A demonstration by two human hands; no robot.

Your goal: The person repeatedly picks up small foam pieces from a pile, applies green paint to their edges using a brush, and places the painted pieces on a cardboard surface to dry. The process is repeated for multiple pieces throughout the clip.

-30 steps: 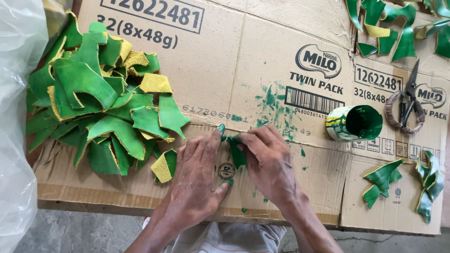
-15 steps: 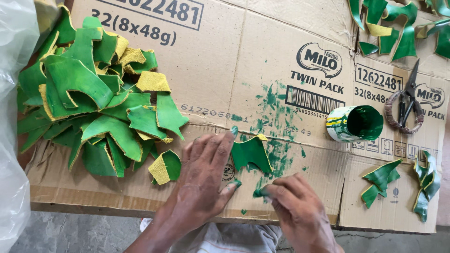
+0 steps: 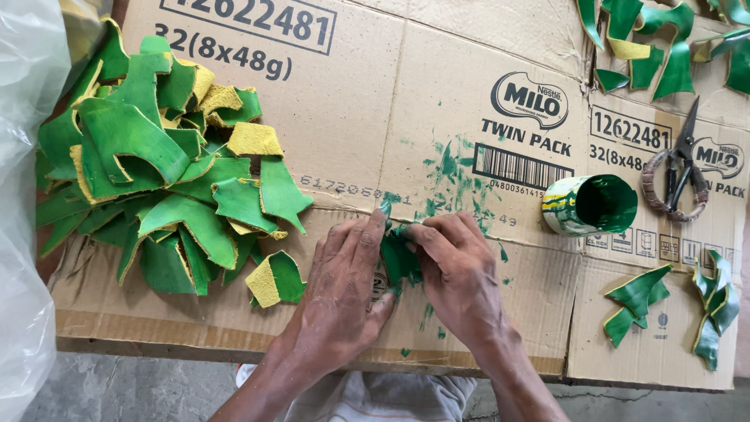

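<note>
My left hand (image 3: 344, 273) and my right hand (image 3: 457, 270) press down side by side on one green painted piece (image 3: 399, 259) lying flat on the cardboard sheet (image 3: 391, 101). Only a dark green strip of the piece shows between my fingers. My fingertips are stained green. To the right of my hands stands a small cup of green paint (image 3: 591, 205), tipped toward me.
A heap of green and yellow cut pieces (image 3: 156, 180) fills the left of the cardboard. Scissors (image 3: 678, 172) lie at the right. More green pieces (image 3: 637, 295) sit at the lower right and top right. Clear plastic (image 3: 23, 195) hangs at the far left.
Half a second ago my right hand was drawn back toward me and the green piece lay uncovered; now both hands are together on it again.
</note>
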